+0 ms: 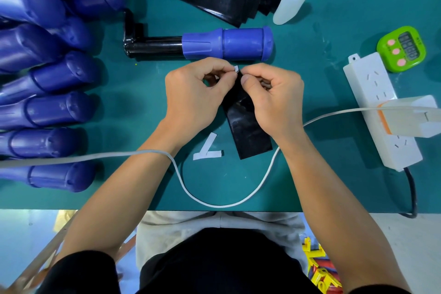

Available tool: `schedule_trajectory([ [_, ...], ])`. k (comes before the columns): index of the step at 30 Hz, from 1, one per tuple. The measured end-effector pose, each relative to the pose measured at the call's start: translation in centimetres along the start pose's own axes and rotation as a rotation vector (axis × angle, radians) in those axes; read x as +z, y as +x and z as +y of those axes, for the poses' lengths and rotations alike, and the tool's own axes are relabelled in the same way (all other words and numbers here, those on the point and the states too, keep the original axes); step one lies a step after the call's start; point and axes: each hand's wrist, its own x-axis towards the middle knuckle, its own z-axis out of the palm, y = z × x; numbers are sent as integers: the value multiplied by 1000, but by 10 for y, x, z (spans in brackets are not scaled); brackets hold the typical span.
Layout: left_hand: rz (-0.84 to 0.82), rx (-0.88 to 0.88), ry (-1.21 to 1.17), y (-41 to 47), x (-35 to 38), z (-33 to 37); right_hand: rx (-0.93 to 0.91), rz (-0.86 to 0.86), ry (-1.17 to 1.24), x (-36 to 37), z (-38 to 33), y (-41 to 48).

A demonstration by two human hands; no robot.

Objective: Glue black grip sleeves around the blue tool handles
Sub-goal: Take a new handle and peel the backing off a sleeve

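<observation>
Black grip sleeve (248,131), near end on the green mat (143,186), far edge pinched in the curled right hand (274,98); white tab (236,69) at that edge pinched by the left hand (193,95). Just beyond, blue tool handle (229,43) lying crosswise. Bare mat left of the hands; white cable (214,203) looping along the near edge.

2 hands (193,95) (274,100), 1 held sleeve (248,131), 1 timer (402,49)
</observation>
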Motion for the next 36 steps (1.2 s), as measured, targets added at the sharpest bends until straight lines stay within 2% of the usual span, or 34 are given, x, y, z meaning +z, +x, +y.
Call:
schedule_trajectory([
  [9,-41,-43,-12,0,1,-2,12,-6,0,3,1,-1],
  [16,77,-151,-173,4,-2,5,57,31,23,-1,3,3],
  [22,158,-154,-350,8,-17,11,151,142,224,-15,2,7],
  [24,212,-185,-492,12,-28,12,173,163,288,-22,1,10],
  [26,171,-137,-592,15,-46,13,189,210,341,-30,0,13],
  [28,-5,61,-422,16,-66,11,203,252,391,-39,-1,16],
  [32,-400,367,306,6,-75,10,231,295,431,-47,-3,19],
  [34,-578,411,644,4,-60,13,230,286,413,-47,-2,19],
  [36,-755,335,790,3,-46,16,224,242,369,-45,0,19],
])
